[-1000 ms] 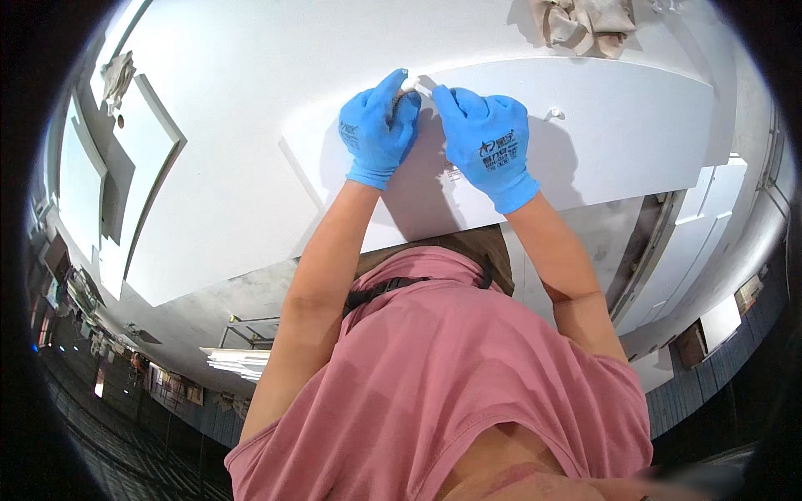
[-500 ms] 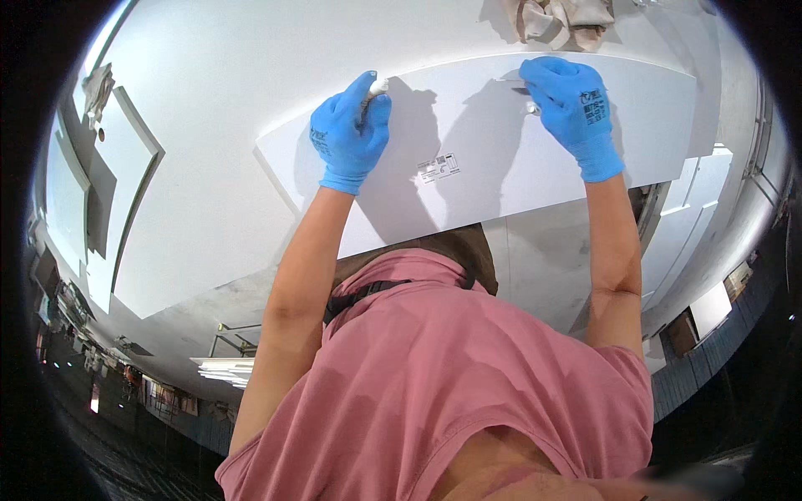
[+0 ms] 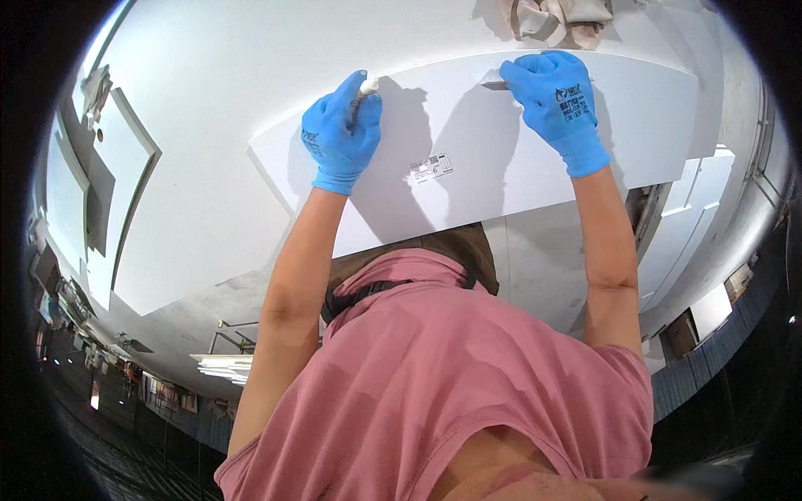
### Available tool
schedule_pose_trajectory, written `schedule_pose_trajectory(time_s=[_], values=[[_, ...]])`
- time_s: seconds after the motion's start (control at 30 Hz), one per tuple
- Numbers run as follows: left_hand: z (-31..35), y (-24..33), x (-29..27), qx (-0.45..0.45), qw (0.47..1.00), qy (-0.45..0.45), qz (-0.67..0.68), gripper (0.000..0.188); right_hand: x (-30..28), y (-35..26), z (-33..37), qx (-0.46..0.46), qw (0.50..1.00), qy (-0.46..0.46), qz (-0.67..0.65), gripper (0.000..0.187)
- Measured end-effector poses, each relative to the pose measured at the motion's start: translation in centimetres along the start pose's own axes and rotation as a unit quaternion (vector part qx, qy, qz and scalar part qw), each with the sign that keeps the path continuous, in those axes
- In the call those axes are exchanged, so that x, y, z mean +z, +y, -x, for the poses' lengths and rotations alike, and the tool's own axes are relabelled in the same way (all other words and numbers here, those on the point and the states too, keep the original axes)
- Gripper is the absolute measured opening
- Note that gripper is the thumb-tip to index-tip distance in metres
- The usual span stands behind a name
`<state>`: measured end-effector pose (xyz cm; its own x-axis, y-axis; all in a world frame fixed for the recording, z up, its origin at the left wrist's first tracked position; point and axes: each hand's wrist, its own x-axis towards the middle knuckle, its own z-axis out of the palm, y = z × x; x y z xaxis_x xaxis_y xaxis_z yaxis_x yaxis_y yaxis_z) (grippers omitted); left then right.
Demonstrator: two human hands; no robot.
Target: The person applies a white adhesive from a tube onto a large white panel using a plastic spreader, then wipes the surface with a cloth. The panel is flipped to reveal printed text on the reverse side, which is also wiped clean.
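A long white panel (image 3: 501, 159) lies flat in front of me, with a small printed label (image 3: 432, 167) near its middle. Both my hands wear blue gloves. My left hand (image 3: 341, 138) rests on the panel's left part, fingers closed around a short white stick-like tool (image 3: 366, 86) that points to the far edge. My right hand (image 3: 555, 100) sits at the panel's far edge, further right, and pinches a small pale strip (image 3: 493, 83) that sticks out to its left. What the strip is I cannot make out.
The panel lies on a broad white work surface (image 3: 209, 125). A crumpled rag (image 3: 551, 17) sits beyond the panel's far edge. More white boards (image 3: 109, 192) lie at the left and white panels (image 3: 685, 225) at the right. My pink shirt fills the lower view.
My hands, close together at the panel's far edge a second ago, have spread apart. The right hand slid right along the edge, while the left stayed near its spot.
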<state>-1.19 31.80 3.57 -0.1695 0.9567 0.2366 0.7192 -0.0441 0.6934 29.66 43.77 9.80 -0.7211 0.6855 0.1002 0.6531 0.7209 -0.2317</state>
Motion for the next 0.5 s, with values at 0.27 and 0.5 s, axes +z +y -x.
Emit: schedule_pose_trajectory(time_s=[0.27,0.5], values=[[0.2,-0.5,0.2,0.017,1.000,0.010,-0.006,0.030,1.2,0.3,0.4,0.004,0.998,-0.026,0.060,0.015],[0.2,-0.8,0.4,0.027,0.999,0.025,-0.002,0.031,1.4,0.2,0.1,-0.005,0.995,-0.035,0.092,0.016]])
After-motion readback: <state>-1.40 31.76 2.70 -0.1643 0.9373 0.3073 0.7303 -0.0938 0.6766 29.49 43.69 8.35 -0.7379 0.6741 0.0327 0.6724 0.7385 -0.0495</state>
